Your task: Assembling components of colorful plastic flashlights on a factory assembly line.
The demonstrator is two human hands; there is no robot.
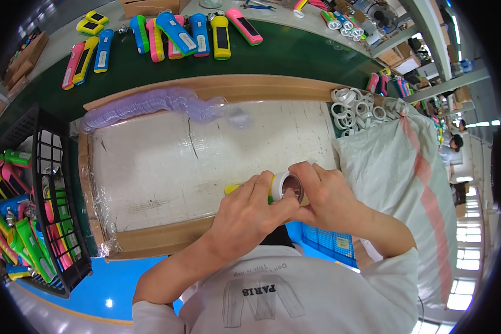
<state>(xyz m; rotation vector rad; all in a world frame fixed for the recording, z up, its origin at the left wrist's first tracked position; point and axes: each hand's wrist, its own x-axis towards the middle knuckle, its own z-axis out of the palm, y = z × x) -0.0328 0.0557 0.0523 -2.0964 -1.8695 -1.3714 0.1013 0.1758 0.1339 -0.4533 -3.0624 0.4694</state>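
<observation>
Over the near edge of a shallow tray with a white base [250, 145], my left hand [247, 209] is wrapped around a yellow and green flashlight [232, 188]. Its white ring head [280, 185] faces right, the round opening toward my right hand [329, 192]. The fingers and thumb of that hand pinch the rim of this white ring. Most of the flashlight's body is hidden beneath my left fingers. Along the tray's far side lies a long row of nested clear, purple-tinted plastic discs [150, 106]; a few loose ones trail off at its right end.
Several colored flashlights [199, 36] lie on the green bench beyond the tray. A black crate [42, 145] full of flashlights stands at left. Loose white rings [348, 108] spill by a white woven sack [389, 161] at right. Below is a blue basket [328, 239].
</observation>
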